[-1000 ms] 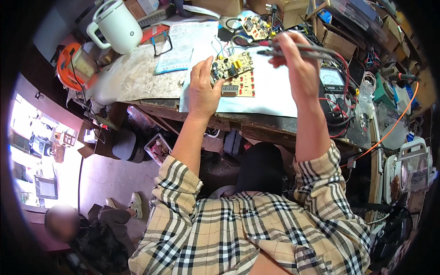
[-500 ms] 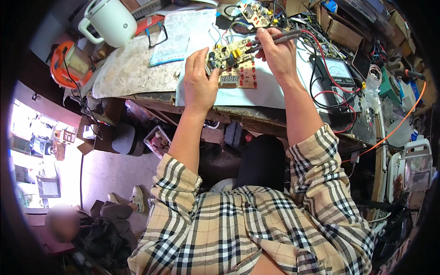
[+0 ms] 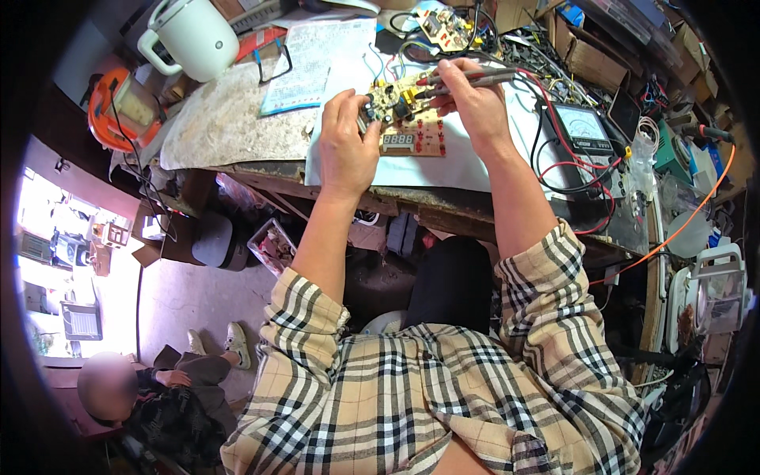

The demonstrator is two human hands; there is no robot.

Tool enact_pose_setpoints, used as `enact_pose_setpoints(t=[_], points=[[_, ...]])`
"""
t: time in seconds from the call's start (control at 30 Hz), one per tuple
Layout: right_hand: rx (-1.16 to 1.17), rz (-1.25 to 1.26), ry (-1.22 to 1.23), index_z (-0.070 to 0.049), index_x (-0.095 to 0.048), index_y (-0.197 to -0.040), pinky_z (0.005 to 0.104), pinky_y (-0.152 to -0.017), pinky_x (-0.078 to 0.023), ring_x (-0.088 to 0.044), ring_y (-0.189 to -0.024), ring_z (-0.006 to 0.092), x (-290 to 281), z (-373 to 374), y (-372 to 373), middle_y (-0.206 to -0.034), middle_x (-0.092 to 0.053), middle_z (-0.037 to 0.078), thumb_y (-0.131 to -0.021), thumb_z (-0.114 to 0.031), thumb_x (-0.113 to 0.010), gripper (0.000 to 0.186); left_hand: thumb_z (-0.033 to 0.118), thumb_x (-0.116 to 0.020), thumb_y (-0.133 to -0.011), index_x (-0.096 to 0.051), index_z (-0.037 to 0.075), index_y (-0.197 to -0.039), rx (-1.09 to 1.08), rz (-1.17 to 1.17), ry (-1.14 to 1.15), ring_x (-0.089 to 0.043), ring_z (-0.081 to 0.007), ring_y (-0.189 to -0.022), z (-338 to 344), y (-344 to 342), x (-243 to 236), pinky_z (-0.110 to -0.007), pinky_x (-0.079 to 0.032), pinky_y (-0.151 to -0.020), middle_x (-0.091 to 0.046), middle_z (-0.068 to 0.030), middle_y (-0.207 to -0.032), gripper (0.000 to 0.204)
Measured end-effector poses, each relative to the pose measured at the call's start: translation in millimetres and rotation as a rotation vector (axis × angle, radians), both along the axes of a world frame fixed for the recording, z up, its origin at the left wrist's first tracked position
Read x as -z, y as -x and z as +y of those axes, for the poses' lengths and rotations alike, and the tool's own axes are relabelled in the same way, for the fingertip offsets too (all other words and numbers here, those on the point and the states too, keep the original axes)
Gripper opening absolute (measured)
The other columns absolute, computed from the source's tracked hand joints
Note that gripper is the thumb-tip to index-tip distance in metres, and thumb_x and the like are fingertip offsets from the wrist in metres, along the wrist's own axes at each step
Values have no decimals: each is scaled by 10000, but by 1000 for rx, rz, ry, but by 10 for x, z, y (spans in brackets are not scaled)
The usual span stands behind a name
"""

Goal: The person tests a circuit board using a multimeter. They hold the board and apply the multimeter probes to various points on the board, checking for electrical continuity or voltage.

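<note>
My left hand (image 3: 346, 150) grips the left edge of a tan circuit board (image 3: 386, 101), its fingers curled over the side. The board carries dark capacitors and a yellow part. Just below it, at the near side, lies a board with a four-digit display (image 3: 397, 140) and red parts; I cannot tell whether the two are joined. My right hand (image 3: 477, 111) holds a pair of test probes (image 3: 495, 76) together, one reddish and one dark. Their tips point left over the board's right part; contact is too small to make out. Leads run to an analog multimeter (image 3: 582, 125) at the right.
A white paper sheet (image 3: 467, 162) lies under the boards. Further left are a written sheet (image 3: 305, 67) and a white kettle (image 3: 190, 41). Another circuit board (image 3: 443, 30) sits behind, near heaped cables and cardboard. A seated person (image 3: 178, 404) is at the lower left.
My right hand and the probes have shifted slightly left and nearer to me over the board. My left hand keeps its hold. The seated person's hand has come into view.
</note>
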State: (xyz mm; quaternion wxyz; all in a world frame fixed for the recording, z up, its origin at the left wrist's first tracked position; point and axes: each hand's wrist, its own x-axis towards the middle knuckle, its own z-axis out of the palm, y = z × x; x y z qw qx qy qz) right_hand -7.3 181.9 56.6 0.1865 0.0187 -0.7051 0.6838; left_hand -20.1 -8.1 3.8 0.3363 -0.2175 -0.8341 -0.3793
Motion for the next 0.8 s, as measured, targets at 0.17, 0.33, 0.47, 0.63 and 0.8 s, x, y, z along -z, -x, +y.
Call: enact_pose_setpoints(t=[0.17, 0.33, 0.47, 0.63, 0.8], points=[[-79, 50, 13, -2, -664, -962, 257, -581, -554, -684, -677, 132, 9, -51, -15, -797, -688, 72, -953, -256, -600, 262, 22, -726, -754, -587, 52, -1091, -13, 9, 20, -576, -328, -1129, 5, -17, -12, -396, -503, -914, -558, -154, -1229, 366], [-106, 19, 3, 5, -664, -977, 252, -581, -550, -676, -673, 121, 30, -58, -10, -784, -682, 69, -945, -229, -602, 244, 19, -719, -754, -578, 61, -1089, -18, 1, 29, -583, -315, -1109, 8, -20, -15, -392, -508, -900, -563, -139, -1203, 366], [-138, -12, -14, 4, -665, -980, 245, -571, -540, -662, -661, 110, 51, -67, -9, -775, -677, 59, -940, -223, -599, 240, 19, -715, -755, -556, 66, -1115, 9, -12, 9, -587, -314, -1083, 23, -24, -26, -396, -508, -888, -565, -132, -1167, 397], [-150, -10, -31, -2, -665, -979, 239, -553, -526, -656, -663, 99, 31, -133, -45, -749, -668, 52, -930, -211, -595, 226, 17, -710, -756, -521, 61, -1160, -7, -77, -16, -586, -322, -1075, 13, -38, -30, -404, -506, -878, -565, -132, -1153, 448], [-105, 6, -38, 7, -662, -968, 239, -549, -524, -651, -641, 103, 43, -115, -27, -742, -665, 58, -921, -198, -584, 224, 14, -707, -755, -515, 51, -1181, -3, -66, -8, -580, -330, -1088, 16, -31, -27, -409, -502, -886, -565, -138, -1159, 468]])
